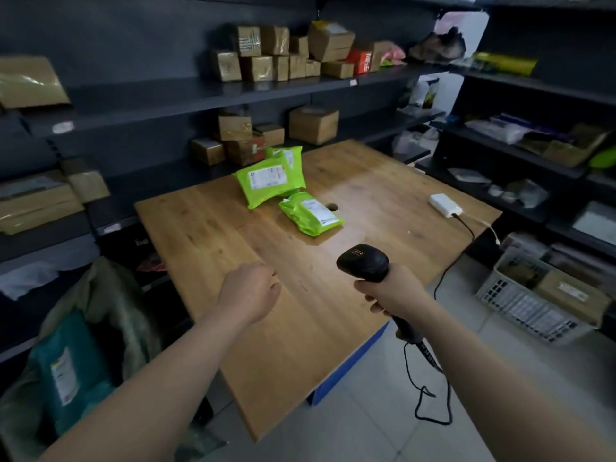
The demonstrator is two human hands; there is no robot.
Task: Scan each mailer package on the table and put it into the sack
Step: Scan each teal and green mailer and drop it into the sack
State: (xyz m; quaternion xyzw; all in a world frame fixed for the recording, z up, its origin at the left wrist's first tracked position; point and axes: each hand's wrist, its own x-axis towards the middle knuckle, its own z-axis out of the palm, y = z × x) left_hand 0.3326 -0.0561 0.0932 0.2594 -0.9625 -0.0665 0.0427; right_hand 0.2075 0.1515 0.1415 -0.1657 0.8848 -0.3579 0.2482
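Note:
Three bright green mailer packages lie on the wooden table (233, 248): the nearest one (310, 213) alone, a larger one (269, 183) behind it, and a third (289, 155) partly under that. My right hand (393, 288) grips a black corded barcode scanner (363, 261), its head aimed toward the nearest mailer. My left hand (250, 291) hovers over the table with loosely curled fingers, holding nothing. A grey-green sack (110, 315) stands open at the table's left, with a teal mailer (71, 368) inside.
A white power adapter (445, 204) with cables lies at the table's right edge. A round cable hole (332, 206) sits beside the nearest mailer. Dark shelves with cardboard boxes (283, 55) surround the table. A white plastic crate (530, 295) stands on the floor at right.

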